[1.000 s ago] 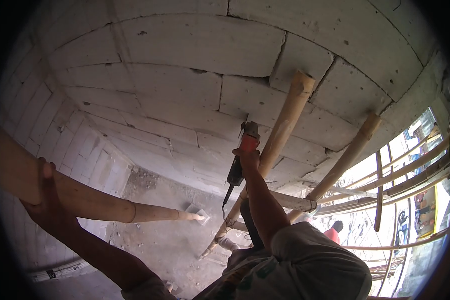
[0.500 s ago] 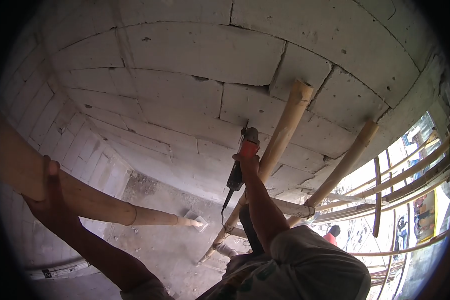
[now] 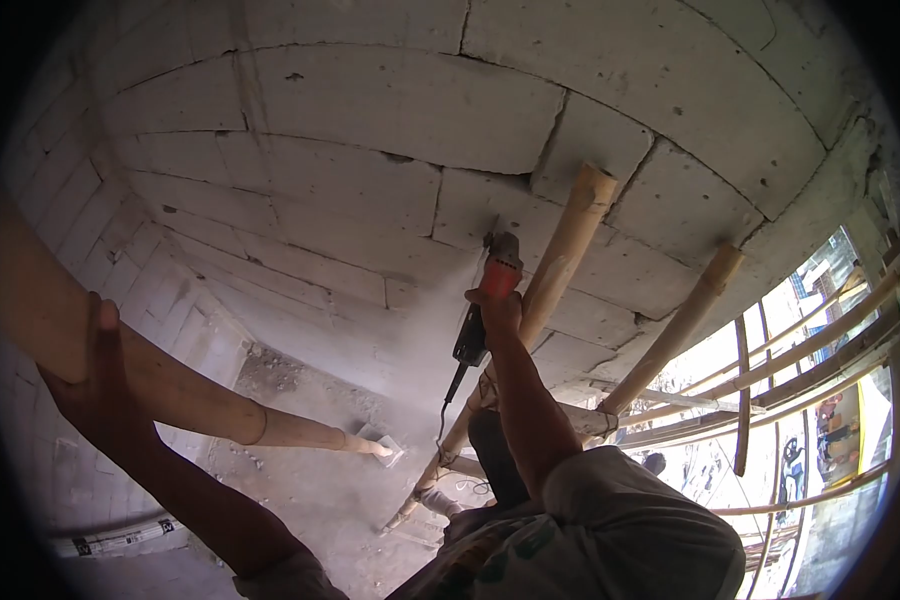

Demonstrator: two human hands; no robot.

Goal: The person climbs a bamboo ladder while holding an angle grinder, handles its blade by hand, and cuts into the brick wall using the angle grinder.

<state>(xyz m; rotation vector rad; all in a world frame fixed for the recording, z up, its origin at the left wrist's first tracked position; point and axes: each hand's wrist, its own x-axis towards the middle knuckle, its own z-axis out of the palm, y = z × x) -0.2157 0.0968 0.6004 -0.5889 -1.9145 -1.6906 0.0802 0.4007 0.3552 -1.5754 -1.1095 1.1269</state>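
Note:
My right hand point(image 3: 497, 308) is wrapped round a red and black angle grinder point(image 3: 502, 268), its head against the pale block wall point(image 3: 380, 90). A cord hangs from the grinder's lower end. Dust spreads from the point of contact and hazes the wall to the left and below; the disc is hard to make out. On the left, my left hand point(image 3: 110, 370) grips a thick bamboo pole point(image 3: 195, 402) that slants down to a small block on the floor.
Two bamboo poles point(image 3: 568, 240) point(image 3: 675, 335) lean against the wall at right, joined by lashed crosspieces. Dusty floor point(image 3: 300, 490) lies below. Beyond the curved bamboo rails point(image 3: 820, 365) on the right, people show outside. A white printed strip point(image 3: 120, 538) runs along the lower left.
A cloud of dust now streams from the grinder's head down and left across the wall. The grinder has shifted slightly; my left hand stays on the bamboo pole.

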